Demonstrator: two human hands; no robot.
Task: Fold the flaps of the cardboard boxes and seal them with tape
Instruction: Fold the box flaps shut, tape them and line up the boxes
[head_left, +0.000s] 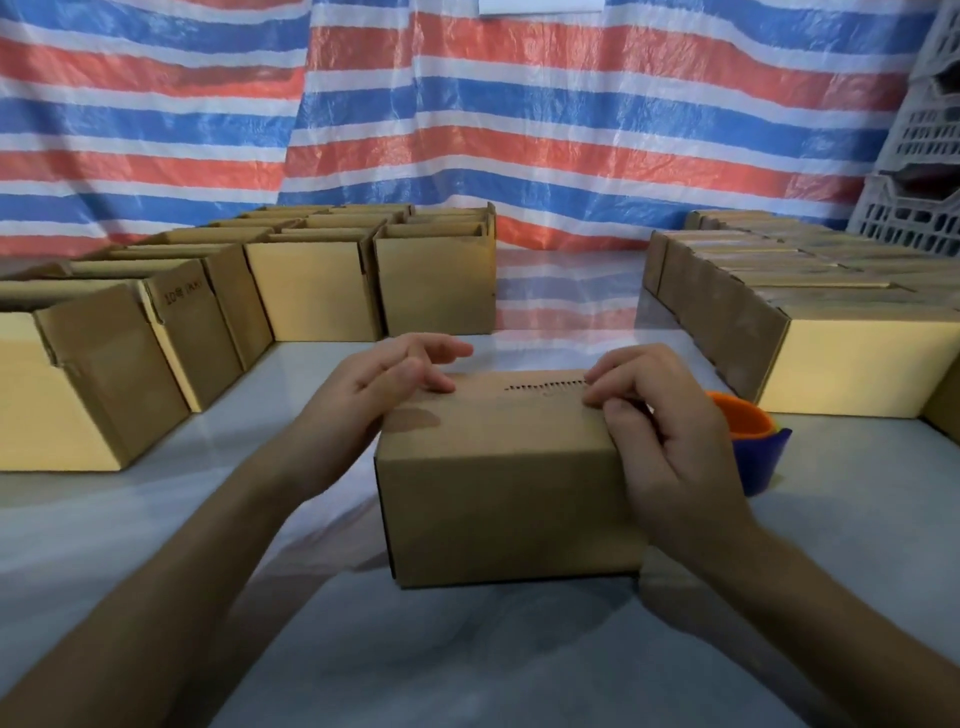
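1. The cardboard box (498, 483) stood in the lower centre of the frame on a pale surface (415, 649), with its top flaps folded flat and closed.
2. A short dark toothed line (545, 385) ran along the far part of the box top, between your two hands.
3. Your left hand (384, 379) lay at the far left corner of the box top. Its fingers were relaxed and spread, with one or two fingertips touching the cardboard. It gripped nothing.
4. Your right hand (660, 415) sat at the right edge of the box top. Its fingers were bent, their tips on the cardboard at the right end of the toothed line, and the thumb lay close beside them. It cannot be told whether they pinched anything.
5. An orange and blue tape dispenser (753, 441) stood just right of the box, partly hidden behind your right hand.
6. Rows of open boxes (311, 291) filled the left of the frame.
7. Rows of closed boxes (831, 353) filled the right of the frame.
8. A red, white and blue striped tarp (519, 130) hung across the upper frame, with stacked pale crates (924, 156) at the upper right edge.
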